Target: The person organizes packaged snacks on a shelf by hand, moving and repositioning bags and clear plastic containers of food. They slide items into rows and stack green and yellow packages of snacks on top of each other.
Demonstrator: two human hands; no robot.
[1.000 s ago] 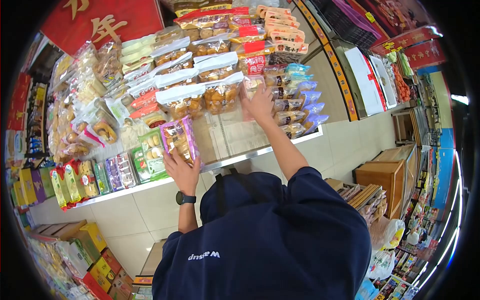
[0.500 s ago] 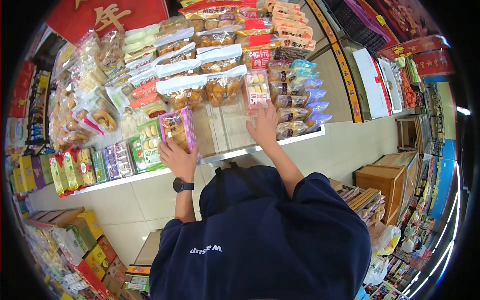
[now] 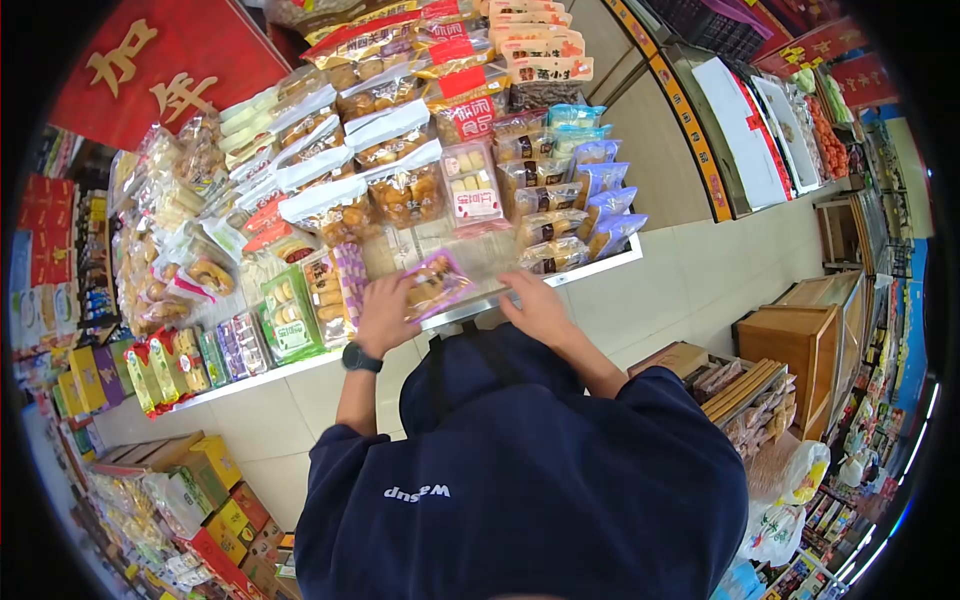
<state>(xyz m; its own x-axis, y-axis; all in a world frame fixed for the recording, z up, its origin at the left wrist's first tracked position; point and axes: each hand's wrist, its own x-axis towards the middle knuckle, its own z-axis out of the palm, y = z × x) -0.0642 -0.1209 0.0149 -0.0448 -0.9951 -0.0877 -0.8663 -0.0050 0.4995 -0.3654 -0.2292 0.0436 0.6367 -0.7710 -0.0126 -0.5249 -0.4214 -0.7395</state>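
Observation:
My left hand (image 3: 388, 312), with a dark watch at the wrist, grips the left end of a purple-edged pack of pastries (image 3: 438, 283). The pack lies at the front edge of the display. Just left of the hand, a purple-checked pack (image 3: 350, 275) leans beside a clear pack of biscuits (image 3: 324, 292). My right hand (image 3: 537, 304) is at the front rim, right of the pastry pack and apart from it, thumb and fingers apart with nothing in them. Behind the hands, a pink-and-white biscuit pack (image 3: 470, 188) lies flat.
White-topped bags of pastries (image 3: 400, 185) stand in rows behind. Blue and purple bags (image 3: 608, 205) line the right end. A green pack (image 3: 288, 312) stands left along the metal rim (image 3: 590, 268). A wooden cabinet (image 3: 790, 340) is on the right.
My left hand has moved right and toward me with the purple-edged pastry pack, now lying flatter. My right hand has left the pink-and-white pack and come back to the front rim.

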